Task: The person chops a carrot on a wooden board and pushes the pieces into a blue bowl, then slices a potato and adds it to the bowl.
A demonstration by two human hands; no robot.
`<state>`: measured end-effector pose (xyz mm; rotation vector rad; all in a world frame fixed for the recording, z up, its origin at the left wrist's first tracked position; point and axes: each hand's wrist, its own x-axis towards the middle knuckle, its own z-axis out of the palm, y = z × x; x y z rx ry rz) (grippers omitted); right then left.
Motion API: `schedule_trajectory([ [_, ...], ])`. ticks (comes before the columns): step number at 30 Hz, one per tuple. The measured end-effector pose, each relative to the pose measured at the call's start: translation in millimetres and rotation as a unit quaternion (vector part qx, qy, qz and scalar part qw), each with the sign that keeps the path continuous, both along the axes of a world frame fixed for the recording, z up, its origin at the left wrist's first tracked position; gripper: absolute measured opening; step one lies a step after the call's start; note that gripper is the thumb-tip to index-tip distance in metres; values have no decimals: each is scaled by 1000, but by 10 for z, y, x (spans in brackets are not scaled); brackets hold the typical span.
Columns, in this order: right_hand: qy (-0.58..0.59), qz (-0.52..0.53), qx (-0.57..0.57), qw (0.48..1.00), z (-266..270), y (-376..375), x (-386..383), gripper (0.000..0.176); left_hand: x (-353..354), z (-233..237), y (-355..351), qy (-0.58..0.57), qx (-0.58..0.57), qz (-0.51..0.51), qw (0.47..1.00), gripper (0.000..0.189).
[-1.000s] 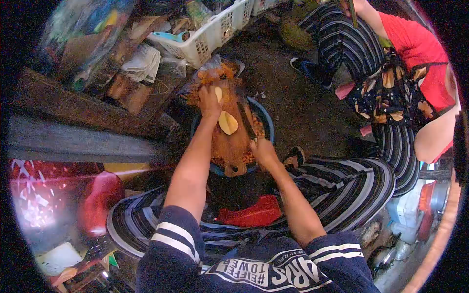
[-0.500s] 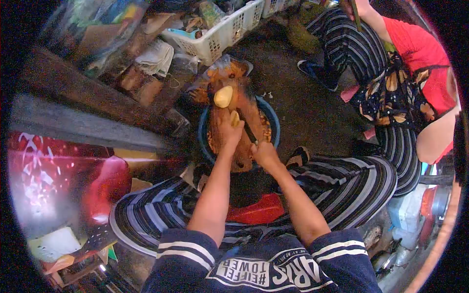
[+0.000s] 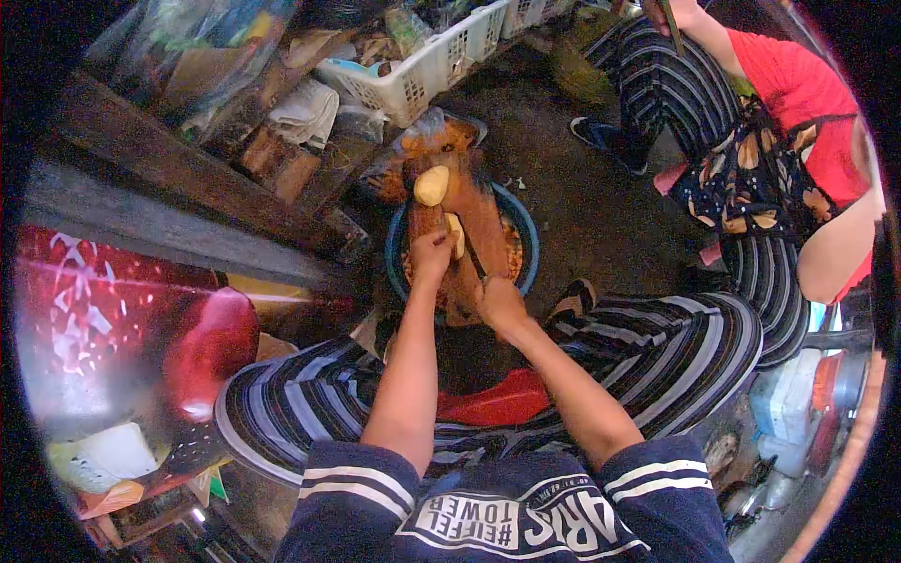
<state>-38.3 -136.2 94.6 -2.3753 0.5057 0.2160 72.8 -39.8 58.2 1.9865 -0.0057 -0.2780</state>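
Yellow piece lying mid cutting board; left hand pinning it, fingers curling down over it. Right hand wrapping fully round knife handle, blade lying just beside piece. Slicing looking underway, not finished: 1 bigger yellow lump sitting uncut at board's far end. Board bridging blue basin; basin holding orange-yellow cut bits, seemingly part full. White basket beyond, holding mixed clutter. Another person sitting at right.
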Motion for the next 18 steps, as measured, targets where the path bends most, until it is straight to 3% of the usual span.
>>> schedule_trajectory([
  [5,-3,-15,-13,1000,-28,7,-20,32,11,-49,-34,49,-7,48,998,28],
  [10,-31,3,31,999,50,-5,-120,31,119,-437,-73,94,-137,86,982,20],
  [14,-23,-11,40,999,155,24,-155,30,21,-151,-65,101,-129,47,985,20],
  [18,-24,-5,36,999,125,-12,-152,30,71,-357,-82,76,-104,71,989,21],
])
